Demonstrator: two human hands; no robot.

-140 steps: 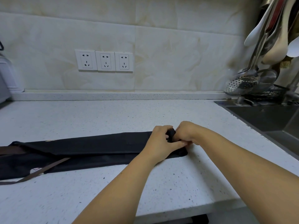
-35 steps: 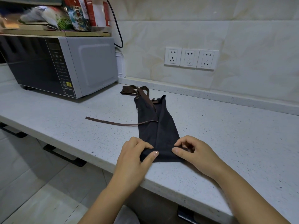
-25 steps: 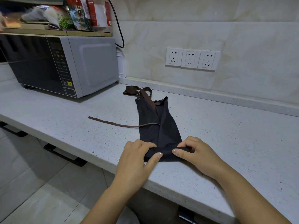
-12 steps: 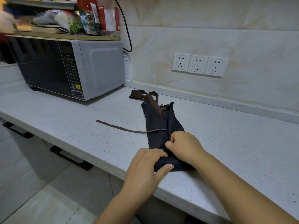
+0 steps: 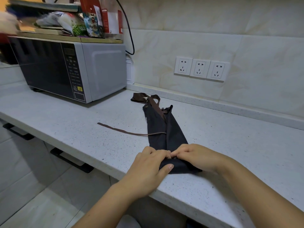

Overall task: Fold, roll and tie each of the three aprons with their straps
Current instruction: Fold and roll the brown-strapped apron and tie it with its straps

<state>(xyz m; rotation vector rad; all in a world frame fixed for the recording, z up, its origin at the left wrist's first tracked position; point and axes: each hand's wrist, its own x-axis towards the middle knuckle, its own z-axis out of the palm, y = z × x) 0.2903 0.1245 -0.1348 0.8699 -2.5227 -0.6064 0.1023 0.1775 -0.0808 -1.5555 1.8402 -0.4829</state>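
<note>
A black apron [image 5: 162, 129], folded into a long narrow strip, lies on the white counter [image 5: 230, 145] and runs away from me toward the wall. Its near end is turned over into a small roll. My left hand [image 5: 150, 165] grips the roll's left side, thumb under the fabric. My right hand [image 5: 199, 156] grips the right side with curled fingers. The fingertips of both hands meet on top of the roll. A thin brown strap [image 5: 125, 131] trails off to the left, and a wider brown strap [image 5: 144, 98] is bunched at the far end.
A grey microwave [image 5: 72, 69] stands at the back left with packets and boxes [image 5: 92, 18] stacked on top. Three wall sockets [image 5: 199, 69] sit on the tiled wall behind. The counter's front edge [image 5: 105, 167] runs just left of my hands, with drawer handles [image 5: 70, 160] below.
The rolled end has moved a little further up the apron. Both hands have come together on top of the roll, where 1 s ago they pinched a flat end.
</note>
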